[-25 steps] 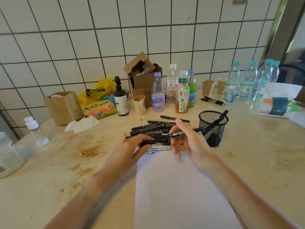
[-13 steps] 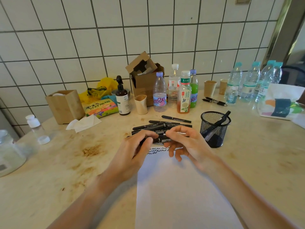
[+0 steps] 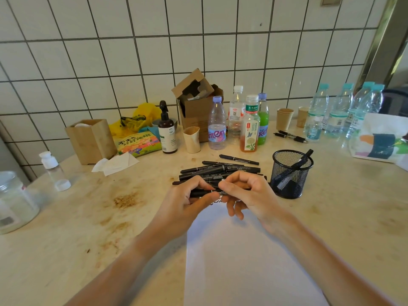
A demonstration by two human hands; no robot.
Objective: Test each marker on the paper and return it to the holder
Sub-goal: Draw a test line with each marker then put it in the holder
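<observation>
1. I hold one black marker across my body, just above the far edge of the paper. My left hand curls round its barrel, thumb on top; my right hand pinches the other end between thumb and forefinger, the lower fingers hanging loosely bent.

2. The marker is light, stiff and thin. Its plastic skin is smooth, so I judge it can turn in the grip if I hold too gently.

3. Best place to hold is the middle of the barrel for one hand and the cap for the other. I think my right hand is at the cap, but my fingers cover it and I cannot be sure.

4. A cap usually lets go with a small snap, so a short straight pull is enough.

5. The pile of markers lies at 12 o'clock from my hands, touching the paper's far end or very near it.

6. The mesh holder stands at 2 o'clock, with one marker leaning inside. It is light and may tip if I drop pens in roughly.
</observation>
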